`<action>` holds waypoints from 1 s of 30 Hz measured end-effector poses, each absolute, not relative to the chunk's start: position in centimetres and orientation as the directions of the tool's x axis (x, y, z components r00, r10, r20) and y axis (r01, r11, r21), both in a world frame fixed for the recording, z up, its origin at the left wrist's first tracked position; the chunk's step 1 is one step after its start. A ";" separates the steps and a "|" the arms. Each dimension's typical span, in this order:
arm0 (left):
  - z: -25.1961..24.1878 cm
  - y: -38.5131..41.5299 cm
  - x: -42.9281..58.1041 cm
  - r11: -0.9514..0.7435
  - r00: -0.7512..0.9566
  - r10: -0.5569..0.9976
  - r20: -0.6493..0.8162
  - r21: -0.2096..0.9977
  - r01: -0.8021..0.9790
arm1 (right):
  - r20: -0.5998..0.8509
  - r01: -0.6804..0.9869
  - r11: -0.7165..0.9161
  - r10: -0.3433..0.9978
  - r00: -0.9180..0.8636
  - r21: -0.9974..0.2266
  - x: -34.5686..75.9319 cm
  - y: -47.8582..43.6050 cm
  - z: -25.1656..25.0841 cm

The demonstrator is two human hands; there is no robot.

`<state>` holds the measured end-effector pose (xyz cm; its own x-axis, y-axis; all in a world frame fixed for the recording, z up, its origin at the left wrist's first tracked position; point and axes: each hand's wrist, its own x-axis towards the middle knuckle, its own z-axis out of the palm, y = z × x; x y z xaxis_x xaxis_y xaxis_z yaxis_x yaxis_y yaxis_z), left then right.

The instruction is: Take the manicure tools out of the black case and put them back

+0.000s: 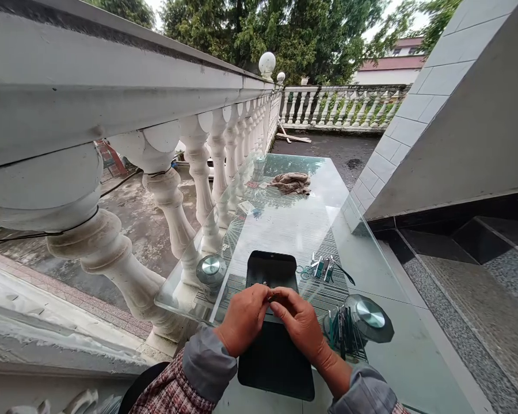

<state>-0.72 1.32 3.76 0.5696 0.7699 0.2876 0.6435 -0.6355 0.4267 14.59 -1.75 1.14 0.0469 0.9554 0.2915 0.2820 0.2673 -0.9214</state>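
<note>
My left hand and my right hand meet above an opened black case, fingertips pinched together. What lies between the fingers is mostly hidden; a tiny shiny tip shows by the left fingers. The case's far flap lies beyond my hands, its near flap beneath my wrists. To the right of the far flap sits a small group of metal manicure tools, with nail clippers and small scissors among them. Nearer my right wrist is a pile of thin, long tools, too crowded to tell apart.
The glass table bears a crumpled brown cloth at its far end. Round metal discs mark the table's leg tops. A white balustrade runs along the left; dark stone steps are on the right.
</note>
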 end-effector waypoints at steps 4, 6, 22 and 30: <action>3.4 1.2 -0.3 -0.571 0.524 0.813 0.254 0.524 0.632 | 0.229 0.251 0.196 0.967 0.109 -0.948 14.0 -1.7 1.6; 3.5 1.3 -0.4 -0.565 0.530 0.816 0.232 0.515 0.644 | 0.212 0.267 0.166 0.965 0.154 -0.949 15.0 -1.0 1.9; 4.2 0.7 -0.5 -0.698 0.711 0.703 0.017 0.207 0.685 | 0.245 0.518 -0.092 0.803 0.544 -0.850 26.7 3.1 0.3; 2.1 -1.0 0.5 -0.850 0.849 0.514 0.126 0.205 0.484 | 0.313 0.525 -0.063 0.740 0.595 -0.849 28.9 -1.4 3.0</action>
